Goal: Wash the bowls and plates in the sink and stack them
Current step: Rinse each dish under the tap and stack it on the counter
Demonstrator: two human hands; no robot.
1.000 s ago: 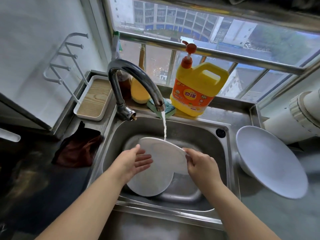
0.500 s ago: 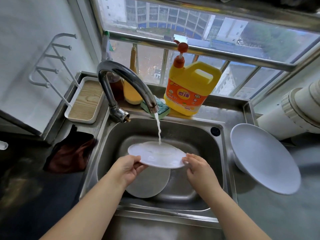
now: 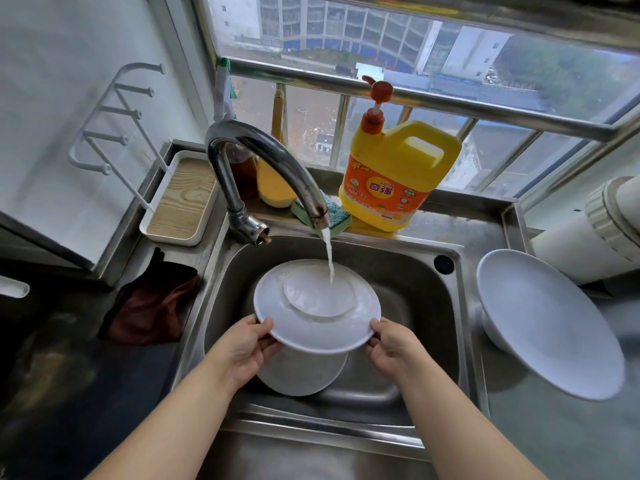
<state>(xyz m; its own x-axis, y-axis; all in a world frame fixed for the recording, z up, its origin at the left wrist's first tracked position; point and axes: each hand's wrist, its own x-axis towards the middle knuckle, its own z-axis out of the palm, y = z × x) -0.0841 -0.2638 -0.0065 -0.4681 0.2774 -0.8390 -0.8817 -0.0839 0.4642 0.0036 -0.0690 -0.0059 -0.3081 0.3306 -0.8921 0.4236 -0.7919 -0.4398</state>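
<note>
I hold a white plate over the steel sink, its underside with the foot ring facing me. My left hand grips its left rim and my right hand grips its right rim. Water from the curved tap falls onto the plate's base. A second white plate lies in the sink below, partly hidden by the held one. A large white plate rests on an upturned white bowl on the counter to the right.
A yellow detergent jug and a green sponge stand on the ledge behind the sink. A wooden-bottomed tray and a dark red cloth are on the left. A white pipe crosses the right side.
The plate has turned over from a flat, edge-on pose so its underside now faces me under the stream. Both hands have shifted to its lower rim.
</note>
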